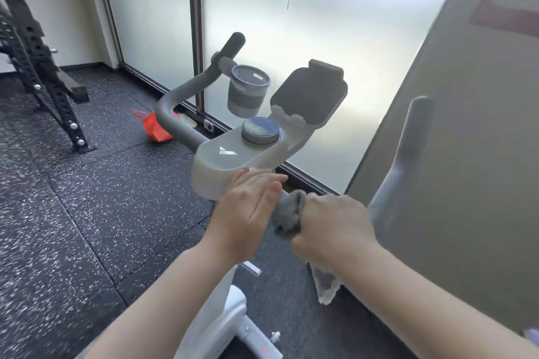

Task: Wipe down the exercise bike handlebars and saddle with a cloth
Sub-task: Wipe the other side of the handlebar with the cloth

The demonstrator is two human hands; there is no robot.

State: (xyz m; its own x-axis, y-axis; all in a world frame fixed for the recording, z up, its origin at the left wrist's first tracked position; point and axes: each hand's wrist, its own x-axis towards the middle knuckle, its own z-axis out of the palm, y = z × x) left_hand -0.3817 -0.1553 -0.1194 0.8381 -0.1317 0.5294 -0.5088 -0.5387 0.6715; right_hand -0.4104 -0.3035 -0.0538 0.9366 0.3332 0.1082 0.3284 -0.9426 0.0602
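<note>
Both forearms come in from the bottom edge. Right hand (332,224) fist-curled, fingers wrapped tight round a grey cloth (288,214) bunched on the handlebars (175,102) just right of the bike's console (233,154); a tail of cloth hangs below the wrist. Left hand (248,207) flat, fingers straight and together, resting against the console's near edge, holding nothing. Handlebars grey, matte, left arm curving up to a dark grip; right arm blurred. Console pale grey with a round knob (260,130); behind it a cup holder (248,90) and a tablet mount (310,96). Saddle not visible. Left of console: orange bag (154,130) on speckled black floor (87,198), black rack (38,67) farther left. Frosted glass wall (291,23) behind console.
</note>
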